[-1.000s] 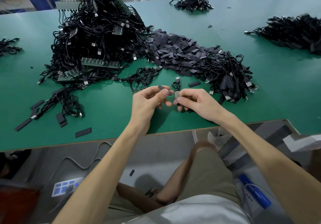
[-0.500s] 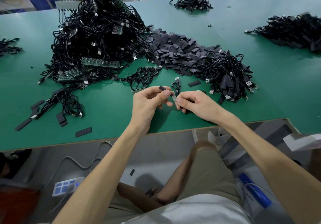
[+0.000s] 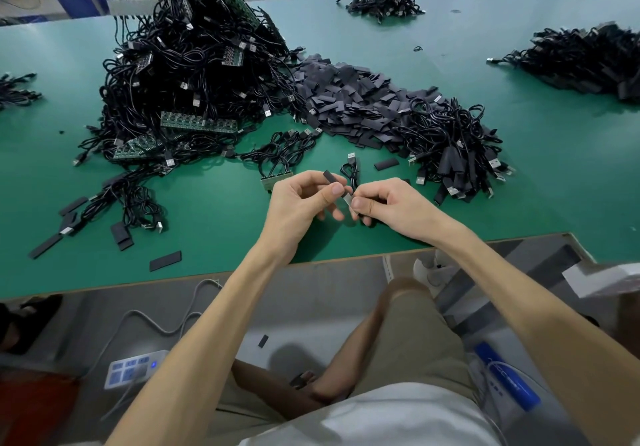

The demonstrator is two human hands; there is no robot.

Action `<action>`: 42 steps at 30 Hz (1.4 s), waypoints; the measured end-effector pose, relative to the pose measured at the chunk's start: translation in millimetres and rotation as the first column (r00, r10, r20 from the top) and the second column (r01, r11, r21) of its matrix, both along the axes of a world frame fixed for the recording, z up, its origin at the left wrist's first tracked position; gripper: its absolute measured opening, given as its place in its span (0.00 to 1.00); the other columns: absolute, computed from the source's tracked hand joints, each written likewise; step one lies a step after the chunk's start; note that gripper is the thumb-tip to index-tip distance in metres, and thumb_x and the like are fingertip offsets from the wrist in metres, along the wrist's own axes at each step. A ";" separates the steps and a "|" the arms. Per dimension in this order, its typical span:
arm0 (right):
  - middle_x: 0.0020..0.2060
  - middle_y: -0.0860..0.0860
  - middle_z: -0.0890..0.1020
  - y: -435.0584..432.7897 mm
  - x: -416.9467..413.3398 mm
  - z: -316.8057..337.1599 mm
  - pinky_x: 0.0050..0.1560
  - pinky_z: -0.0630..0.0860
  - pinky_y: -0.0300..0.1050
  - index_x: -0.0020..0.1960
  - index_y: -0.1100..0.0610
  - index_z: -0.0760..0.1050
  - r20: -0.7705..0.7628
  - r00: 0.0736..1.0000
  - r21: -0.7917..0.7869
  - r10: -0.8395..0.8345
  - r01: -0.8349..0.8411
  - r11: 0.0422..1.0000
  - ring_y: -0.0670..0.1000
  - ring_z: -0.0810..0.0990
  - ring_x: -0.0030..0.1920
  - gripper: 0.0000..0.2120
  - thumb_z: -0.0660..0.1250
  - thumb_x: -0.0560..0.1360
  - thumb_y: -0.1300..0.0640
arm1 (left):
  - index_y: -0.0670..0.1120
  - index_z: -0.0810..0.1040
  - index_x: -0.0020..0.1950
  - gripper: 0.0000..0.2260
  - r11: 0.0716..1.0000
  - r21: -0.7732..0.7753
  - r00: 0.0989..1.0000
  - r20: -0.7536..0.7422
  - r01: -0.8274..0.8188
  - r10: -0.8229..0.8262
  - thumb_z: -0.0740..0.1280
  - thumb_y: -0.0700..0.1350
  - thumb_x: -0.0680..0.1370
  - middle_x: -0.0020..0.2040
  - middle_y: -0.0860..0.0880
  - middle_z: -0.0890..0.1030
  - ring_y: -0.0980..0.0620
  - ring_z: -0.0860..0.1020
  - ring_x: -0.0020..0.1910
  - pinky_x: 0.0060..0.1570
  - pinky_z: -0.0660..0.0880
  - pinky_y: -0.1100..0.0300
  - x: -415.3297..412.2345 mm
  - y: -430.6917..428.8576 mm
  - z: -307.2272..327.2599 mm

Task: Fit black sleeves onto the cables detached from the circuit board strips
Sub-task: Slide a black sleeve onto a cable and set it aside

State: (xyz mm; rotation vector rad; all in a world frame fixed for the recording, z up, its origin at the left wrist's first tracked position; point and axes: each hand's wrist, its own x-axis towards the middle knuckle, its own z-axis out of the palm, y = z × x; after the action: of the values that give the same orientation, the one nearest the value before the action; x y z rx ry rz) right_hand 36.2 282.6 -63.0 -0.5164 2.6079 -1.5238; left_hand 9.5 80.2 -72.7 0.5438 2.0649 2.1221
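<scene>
Head view: left hand (image 3: 300,200) pinched a flat black sleeve (image 3: 330,178), right hand (image 3: 393,203) pinched a thin black cable (image 3: 349,171) end, tips facing for insertion above the green tabletop (image 3: 214,227).

The cable end (image 3: 346,200) has tilted toward the sleeve (image 3: 330,177)

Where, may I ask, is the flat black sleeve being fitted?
Head view, centre: the flat black sleeve is pinched in the left hand over the green table, left of the right hand gripping the black cable.
</scene>
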 end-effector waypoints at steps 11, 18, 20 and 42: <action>0.30 0.50 0.78 1.4 0.1 1.8 0.38 0.69 0.38 0.39 0.53 0.79 0.029 0.999 -0.041 -0.021 0.022 0.999 0.45 0.74 0.33 0.15 0.65 0.84 0.57 | 0.43 0.83 0.54 0.05 1.000 -0.016 0.999 -0.025 0.025 -0.025 0.72 0.43 0.79 0.44 0.49 0.86 0.52 0.79 0.32 0.35 0.73 0.63 1.4 0.7 -0.9; 0.30 0.49 0.79 1.5 0.0 0.1 0.36 0.69 0.37 0.43 0.56 0.81 0.043 0.999 -0.098 -0.029 0.034 0.995 0.45 0.74 0.32 0.12 0.66 0.83 0.54 | 0.46 0.83 0.50 0.02 0.998 -0.044 0.996 -0.076 0.035 -0.038 0.73 0.41 0.78 0.47 0.47 0.86 0.51 0.80 0.38 0.36 0.73 0.62 3.9 1.5 2.5; 0.31 0.48 0.81 1.5 0.6 1.0 0.36 0.70 0.35 0.46 0.56 0.82 0.061 0.998 -0.157 -0.032 0.041 0.987 0.45 0.75 0.33 0.12 0.67 0.81 0.50 | 0.44 0.83 0.52 0.04 0.999 -0.035 0.998 -0.058 0.003 -0.005 0.72 0.42 0.79 0.41 0.51 0.85 0.53 0.78 0.34 0.34 0.71 0.63 3.7 1.2 2.1; 0.37 0.53 0.87 2.6 -2.2 -4.7 0.36 0.77 0.39 0.49 0.55 0.82 0.038 0.993 -0.286 -0.109 0.115 0.951 0.50 0.83 0.39 0.03 0.74 0.76 0.61 | 0.43 0.83 0.51 0.10 0.990 -0.135 0.999 -0.028 -0.049 0.046 0.69 0.49 0.81 0.44 0.41 0.85 0.52 0.78 0.31 0.32 0.70 0.64 5.4 6.1 3.3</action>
State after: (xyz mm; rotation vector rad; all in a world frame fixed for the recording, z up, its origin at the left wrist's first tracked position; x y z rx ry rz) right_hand 34.0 285.2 -67.7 -0.3736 2.4490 -1.9494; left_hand 15.0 86.3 -69.4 0.5095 2.2365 1.9901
